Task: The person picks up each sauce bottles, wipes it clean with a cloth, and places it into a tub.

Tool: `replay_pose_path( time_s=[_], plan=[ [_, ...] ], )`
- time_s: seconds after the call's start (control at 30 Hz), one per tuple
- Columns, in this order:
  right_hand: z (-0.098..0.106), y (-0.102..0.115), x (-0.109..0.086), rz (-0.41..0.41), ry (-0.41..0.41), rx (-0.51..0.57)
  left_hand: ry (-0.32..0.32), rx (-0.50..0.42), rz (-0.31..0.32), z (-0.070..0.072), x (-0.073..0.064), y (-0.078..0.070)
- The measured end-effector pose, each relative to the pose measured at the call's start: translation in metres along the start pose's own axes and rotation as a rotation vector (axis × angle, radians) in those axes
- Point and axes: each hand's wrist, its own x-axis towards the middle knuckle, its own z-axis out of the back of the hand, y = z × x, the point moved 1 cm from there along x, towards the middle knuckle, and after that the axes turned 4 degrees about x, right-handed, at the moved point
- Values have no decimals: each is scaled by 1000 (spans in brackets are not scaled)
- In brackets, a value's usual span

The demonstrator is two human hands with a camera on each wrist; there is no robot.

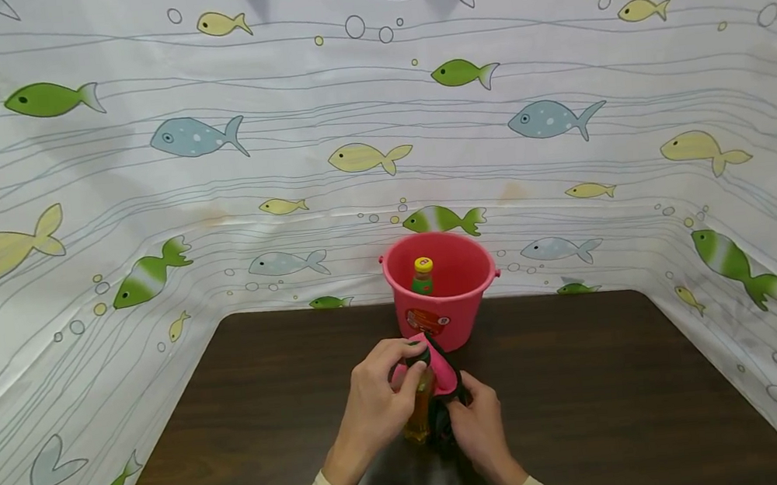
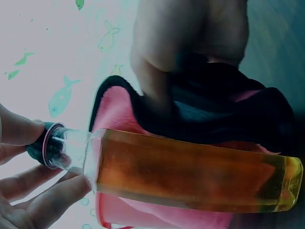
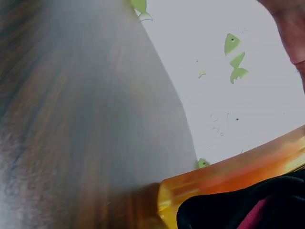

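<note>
By its dark ribbed cap, my left hand (image 1: 375, 400) pinches a clear glass bottle (image 2: 190, 169) of amber liquid. The bottle stands nearly upright in the head view, its base low over the table. My right hand (image 1: 479, 425) grips a pink cloth with black edging (image 1: 443, 374), right beside and behind the bottle. In the left wrist view the right fingers curl over the black edge, and the bottle lies across the cloth's pink side. The bottle's lower end (image 3: 167, 202) shows in the right wrist view, next to the black edge.
Just beyond the hands, a pink bucket (image 1: 459, 318) stands at the back of the dark wooden table (image 1: 270, 394). Inside it is a bottle with a yellow cap and green label (image 1: 423, 278). A fish-patterned curtain (image 1: 331, 225) surrounds the table's back and sides.
</note>
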Motion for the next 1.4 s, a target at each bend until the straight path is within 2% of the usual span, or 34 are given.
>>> replay_pose_path(
  time_s=[0.2,0.3,0.43,0.6,0.7,0.83,1.1,1.4],
  plan=[
    [4,16,-3,16,-54,21,12,5,29,-1,0,-1],
    [6,28,-4,37,-70,68,17,-8,43,-1,-1,-1],
    [12,45,-5,112,-95,104,12,-25,33,-1,0,-1],
    [22,62,-2,240,-144,86,3,-32,9,-1,0,-2],
    [26,67,1,280,-157,76,7,-34,17,-1,1,-3],
    [25,65,4,282,-150,59,8,-32,17,-1,1,-3],
    [10,50,3,261,-81,11,16,-37,38,-1,1,-2],
    [1,44,2,266,-60,-53,12,-29,56,-1,0,-1]
  ],
)
